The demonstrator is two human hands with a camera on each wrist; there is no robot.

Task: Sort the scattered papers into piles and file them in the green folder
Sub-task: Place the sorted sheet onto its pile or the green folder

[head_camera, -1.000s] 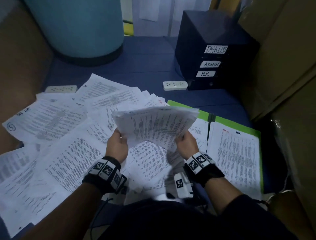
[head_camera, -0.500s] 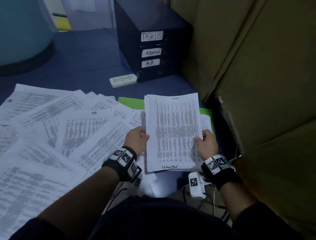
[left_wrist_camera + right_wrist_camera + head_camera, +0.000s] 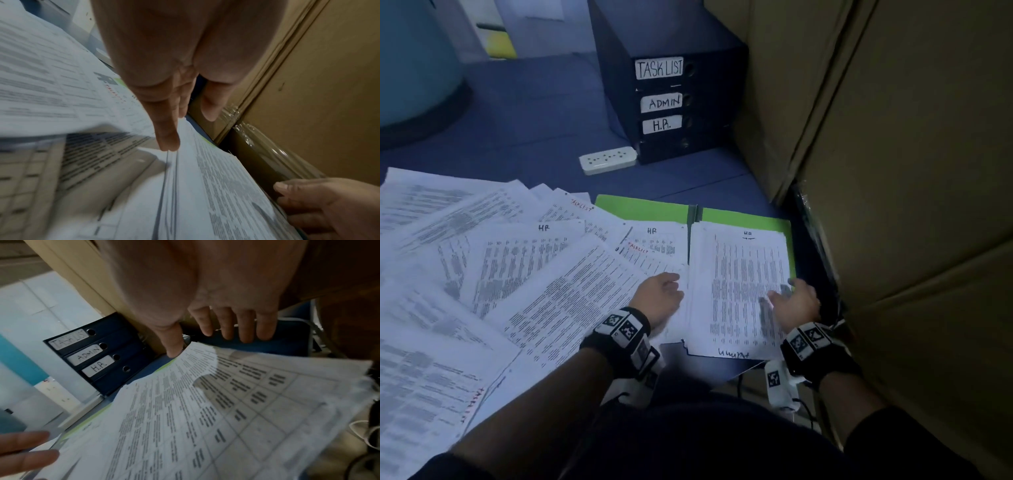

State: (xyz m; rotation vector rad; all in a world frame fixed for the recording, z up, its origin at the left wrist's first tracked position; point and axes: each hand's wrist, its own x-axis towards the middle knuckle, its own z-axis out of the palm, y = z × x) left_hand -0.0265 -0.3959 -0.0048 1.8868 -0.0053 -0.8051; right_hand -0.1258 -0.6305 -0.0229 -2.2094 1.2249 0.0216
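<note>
The green folder (image 3: 743, 216) is lying open on the blue floor, and a stack of printed pages (image 3: 739, 291) headed "HR" is sitting on its right half. Your left hand (image 3: 659, 298) is resting at the stack's left edge with its fingers (image 3: 167, 138) straight and relaxed, gripping nothing. Your right hand (image 3: 796, 303) is hovering over the stack's right edge, fingers (image 3: 246, 331) spread and loose, also holding nothing. Scattered papers (image 3: 500, 274), some marked "HR" or "TASKLIST" in red, are fanning out to the left and overlapping the folder's left half. Beyond the folder, a white power strip (image 3: 607, 160) is lying beside dark binders (image 3: 667, 99) labelled "TASK LIST", "ADMIN" and "H.R.". Brown cardboard boxes (image 3: 893, 171) are standing along your right.
</note>
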